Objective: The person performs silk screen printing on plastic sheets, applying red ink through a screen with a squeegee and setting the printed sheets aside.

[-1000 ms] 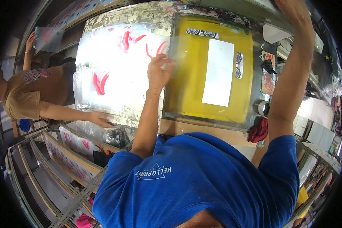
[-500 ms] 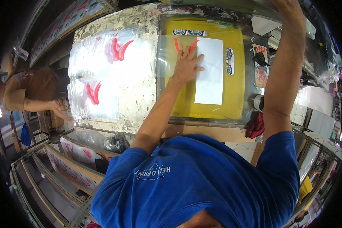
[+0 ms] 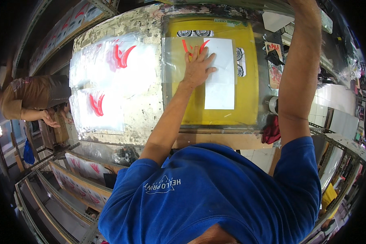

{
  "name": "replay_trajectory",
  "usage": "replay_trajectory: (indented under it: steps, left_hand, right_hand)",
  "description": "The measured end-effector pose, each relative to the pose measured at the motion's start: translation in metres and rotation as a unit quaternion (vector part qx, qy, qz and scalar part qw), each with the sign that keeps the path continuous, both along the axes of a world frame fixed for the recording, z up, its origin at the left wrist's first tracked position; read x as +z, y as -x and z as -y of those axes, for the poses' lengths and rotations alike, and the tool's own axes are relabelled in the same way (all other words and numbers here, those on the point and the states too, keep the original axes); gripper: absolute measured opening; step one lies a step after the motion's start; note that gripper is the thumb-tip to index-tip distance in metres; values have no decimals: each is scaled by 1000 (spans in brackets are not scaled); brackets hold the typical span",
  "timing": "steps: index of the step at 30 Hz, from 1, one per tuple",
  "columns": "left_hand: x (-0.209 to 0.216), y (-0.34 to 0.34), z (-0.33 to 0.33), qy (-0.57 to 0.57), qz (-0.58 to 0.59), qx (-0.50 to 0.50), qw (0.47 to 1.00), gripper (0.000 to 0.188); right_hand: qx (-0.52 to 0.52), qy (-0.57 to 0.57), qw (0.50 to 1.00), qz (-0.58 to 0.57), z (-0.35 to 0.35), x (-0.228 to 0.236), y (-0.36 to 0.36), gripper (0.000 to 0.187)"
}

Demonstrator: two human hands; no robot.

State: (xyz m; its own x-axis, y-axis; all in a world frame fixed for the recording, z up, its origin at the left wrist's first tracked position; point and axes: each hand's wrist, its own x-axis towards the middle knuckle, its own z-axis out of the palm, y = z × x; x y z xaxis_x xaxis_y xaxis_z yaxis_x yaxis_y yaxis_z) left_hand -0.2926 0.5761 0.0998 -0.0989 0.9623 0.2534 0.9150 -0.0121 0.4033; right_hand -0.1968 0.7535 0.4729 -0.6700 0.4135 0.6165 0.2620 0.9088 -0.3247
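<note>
In the head view, my left grip [image 3: 197, 70] is spread wide, palm down on the clear sheet [image 3: 174, 69] with red strokes [image 3: 184, 45], pinching nothing; I judge this keeps it flat and unslipping. That sheet overlies the yellow panel [image 3: 246, 110] and the upper part of the white paper [image 3: 219, 96], whose plain face probably makes the overlap easy to see. More red-marked sheets [image 3: 96, 105] lie on the tabletop [image 3: 144, 124] leftward, presumably within reach. My right grip is beyond the upper edge; I cannot tell its state.
</note>
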Motion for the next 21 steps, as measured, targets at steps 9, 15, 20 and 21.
replay_trajectory:
  steps: [9,15,20,21]
  left_hand:
    - [5,-5,-3,-8,-13,2,1000,55]
    - [4,-4,-3,-7,-28,13,999,55]
    - [8,-6,-3,21,-16,8,1000,56]
    - [7,-5,-4,5,-16,10,1000,56]
  right_hand:
    - [3,44,999,1,-5,-4,-9,40]
    - [-23,51,998,33,2,-3,-7,40]
    - [-22,33,999,11,4,-11,-10,41]
    - [-22,33,999,6,6,-11,-9,41]
